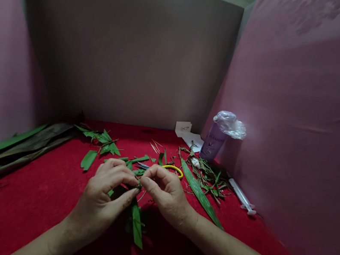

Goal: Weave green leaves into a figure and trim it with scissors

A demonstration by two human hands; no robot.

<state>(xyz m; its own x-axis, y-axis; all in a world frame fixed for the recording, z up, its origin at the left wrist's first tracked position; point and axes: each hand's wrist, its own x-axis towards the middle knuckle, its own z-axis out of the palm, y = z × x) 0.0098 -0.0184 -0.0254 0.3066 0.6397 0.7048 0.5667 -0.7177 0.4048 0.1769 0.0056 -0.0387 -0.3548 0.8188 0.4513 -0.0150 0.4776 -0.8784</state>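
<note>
A green leaf strip (137,225) hangs down below the fingertips of my two hands, above the red cloth. My left hand (107,193) pinches its upper end between thumb and fingers. From the right, my right hand (167,194) meets it there, thumb and forefinger pressed together at the same small dark knot of plant matter. The fingertips hide most of that spot. Just beyond my hands lie scissors with a yellow handle (179,172), partly covered by my right hand and by cut green leaf pieces (141,158).
Leafy sprigs (105,140) lie at back left; long dried leaves (34,135) run along the left wall. On the right are a long green leaf (200,193), a heap of twigs (213,180), a syringe (242,196), a purple cup (212,143) and white paper (193,140).
</note>
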